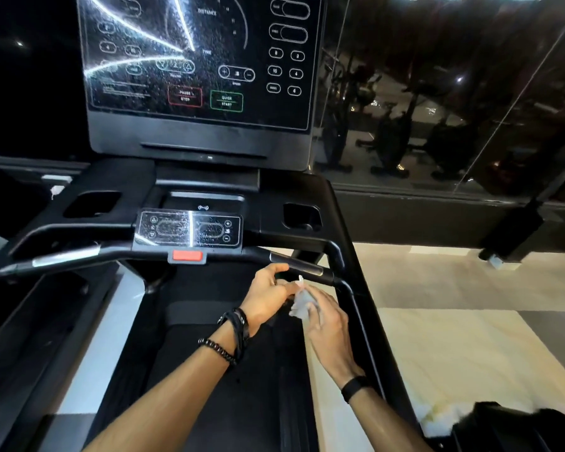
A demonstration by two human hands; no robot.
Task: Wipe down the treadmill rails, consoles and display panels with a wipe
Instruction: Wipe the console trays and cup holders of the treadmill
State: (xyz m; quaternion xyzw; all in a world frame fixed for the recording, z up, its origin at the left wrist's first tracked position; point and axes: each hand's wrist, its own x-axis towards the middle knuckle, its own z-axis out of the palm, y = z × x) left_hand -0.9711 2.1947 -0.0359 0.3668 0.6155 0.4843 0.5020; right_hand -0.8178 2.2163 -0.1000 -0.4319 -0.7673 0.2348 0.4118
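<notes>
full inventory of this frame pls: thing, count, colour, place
display panel: 1, black with white markings, upper centre, speckled with droplets
pause/stop button: 1, red outline, low on the display panel
quick start button: 1, green outline, right of pause/stop
small control panel: 1, black and glossy, centre of the console
red tab: 1, red, just below the small control panel
cup holders: 2, black, either side of the console
front handrail: 1, black with silver grip sections, across the middle
wipe: 1, white, crumpled, between both hands
bracelets: several, black, left wrist
wristband: 1, black, right wrist
left hand: holds the wipe
right hand: holds the wipe
</notes>
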